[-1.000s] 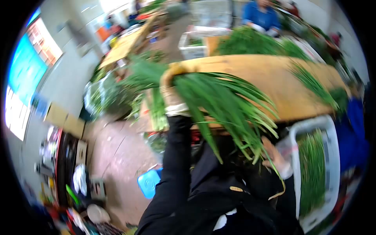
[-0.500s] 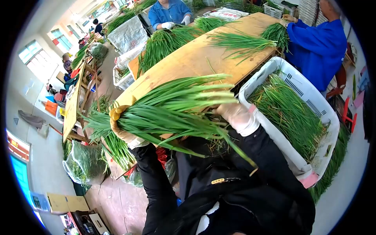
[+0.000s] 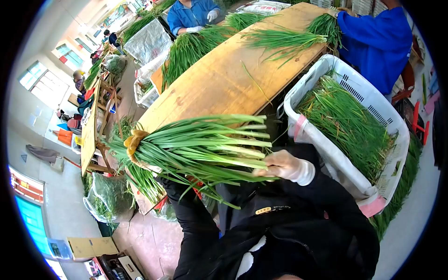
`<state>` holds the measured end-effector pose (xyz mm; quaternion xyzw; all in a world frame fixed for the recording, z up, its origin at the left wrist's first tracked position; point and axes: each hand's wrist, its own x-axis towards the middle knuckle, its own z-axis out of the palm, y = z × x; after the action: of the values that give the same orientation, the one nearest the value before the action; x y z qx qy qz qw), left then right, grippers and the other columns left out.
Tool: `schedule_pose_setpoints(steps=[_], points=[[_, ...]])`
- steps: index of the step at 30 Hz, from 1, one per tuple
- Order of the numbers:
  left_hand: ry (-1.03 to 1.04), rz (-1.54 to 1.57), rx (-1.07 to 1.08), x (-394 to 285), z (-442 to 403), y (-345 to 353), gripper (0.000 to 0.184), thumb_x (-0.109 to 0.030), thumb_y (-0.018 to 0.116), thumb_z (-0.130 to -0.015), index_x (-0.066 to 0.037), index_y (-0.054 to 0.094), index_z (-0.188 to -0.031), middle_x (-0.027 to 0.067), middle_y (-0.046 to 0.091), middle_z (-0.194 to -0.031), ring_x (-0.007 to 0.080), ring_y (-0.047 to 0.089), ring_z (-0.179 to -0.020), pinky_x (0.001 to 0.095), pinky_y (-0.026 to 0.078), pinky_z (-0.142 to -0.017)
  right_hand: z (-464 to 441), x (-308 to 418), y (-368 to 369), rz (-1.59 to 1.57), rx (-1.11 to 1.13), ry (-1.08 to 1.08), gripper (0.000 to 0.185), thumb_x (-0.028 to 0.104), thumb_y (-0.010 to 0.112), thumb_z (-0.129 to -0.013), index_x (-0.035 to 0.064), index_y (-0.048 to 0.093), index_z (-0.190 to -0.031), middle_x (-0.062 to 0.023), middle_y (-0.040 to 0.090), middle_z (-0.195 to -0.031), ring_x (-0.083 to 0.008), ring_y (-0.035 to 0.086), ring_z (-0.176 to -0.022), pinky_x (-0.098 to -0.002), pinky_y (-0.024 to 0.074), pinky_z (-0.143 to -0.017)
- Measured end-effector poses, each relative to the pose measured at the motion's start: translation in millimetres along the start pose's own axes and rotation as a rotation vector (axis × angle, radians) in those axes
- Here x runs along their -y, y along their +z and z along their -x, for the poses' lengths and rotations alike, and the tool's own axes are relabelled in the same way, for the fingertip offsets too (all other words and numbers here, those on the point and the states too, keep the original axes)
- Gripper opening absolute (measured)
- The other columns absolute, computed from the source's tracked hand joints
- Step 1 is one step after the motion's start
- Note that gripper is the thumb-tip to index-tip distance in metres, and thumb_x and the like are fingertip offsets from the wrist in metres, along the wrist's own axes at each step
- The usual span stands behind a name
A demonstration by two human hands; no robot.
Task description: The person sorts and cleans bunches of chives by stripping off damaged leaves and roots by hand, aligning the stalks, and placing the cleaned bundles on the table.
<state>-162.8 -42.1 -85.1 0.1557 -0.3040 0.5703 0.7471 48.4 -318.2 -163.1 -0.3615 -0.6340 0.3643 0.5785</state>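
Observation:
A bundle of long green leafy stalks [image 3: 200, 144] lies across in front of my chest, its pale stem ends pointing right. My left hand [image 3: 136, 148], with yellow coverings on the fingers, is wrapped round the leafy left part. At the stem ends my right hand [image 3: 284, 166] is closed, its fingers pinched at the lower stems; the fingertips are slightly blurred. A white crate [image 3: 341, 70] filled with green stalks [image 3: 345, 126] stands to the right of my right hand.
The wooden table [image 3: 210, 88] runs beyond the bundle, with loose stalks [image 3: 284, 41] on it. A person in blue [image 3: 373, 44] works at its far right; another [image 3: 189, 18] sits behind a green heap [image 3: 191, 53]. A plastic bag of greens [image 3: 109, 196] stands at the left.
My right hand has moved from behind the stem ends to their lower side, its fingers now closed. The bundle has dropped lower, its stems more spread. The far person's gloved hands have moved apart.

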Motion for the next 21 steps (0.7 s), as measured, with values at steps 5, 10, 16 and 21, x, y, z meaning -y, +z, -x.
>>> schedule_pose_setpoints(steps=[5,10,16,21], points=[[-0.029,0.074,0.004,-19,-5,-9,0.005,-0.008,0.051,-0.080,-0.004,0.048,-0.080,0.0003,0.053,-0.062,0.0130,0.054,-0.066,0.0307,0.038,-0.093,58,-25,-9,-0.661,-0.557,0.283,0.012,0.011,0.051,-0.085,0.0036,0.057,-0.092,-0.0125,0.062,-0.080,-0.0050,0.040,-0.044,-0.0165,0.0340,-0.042],[-0.092,-0.001,0.056,9,2,11,0.007,-0.007,0.053,-0.077,-0.002,0.049,-0.077,-0.0020,0.047,-0.058,0.0113,0.048,-0.059,0.0267,0.041,-0.081,56,-37,-7,-0.640,-0.939,0.291,0.014,0.015,0.050,-0.085,0.0038,0.058,-0.081,-0.0074,0.062,-0.073,-0.0032,0.036,-0.041,-0.0164,0.0300,-0.038],[-0.074,-0.359,-0.295,-4,-2,18,0.010,-0.013,0.057,-0.074,-0.002,0.056,-0.075,0.0034,0.059,-0.072,0.0156,0.056,-0.071,0.0337,0.039,-0.090,60,-16,-19,-0.643,-0.962,0.102,0.019,0.021,0.050,-0.085,0.0030,0.054,-0.079,-0.0030,0.053,-0.064,-0.0076,0.039,-0.041,-0.0178,0.0292,-0.039],[-0.146,-0.332,-0.441,-28,-11,6,0.013,-0.009,0.053,-0.077,0.001,0.056,-0.083,0.0112,0.060,-0.082,0.0186,0.057,-0.080,0.0432,0.032,-0.099,88,-8,-47,0.493,-0.094,0.724,0.056,0.025,0.058,-0.076,0.0055,0.036,-0.124,-0.0176,0.053,-0.104,-0.0247,0.054,-0.093,-0.0310,0.0433,-0.079]])
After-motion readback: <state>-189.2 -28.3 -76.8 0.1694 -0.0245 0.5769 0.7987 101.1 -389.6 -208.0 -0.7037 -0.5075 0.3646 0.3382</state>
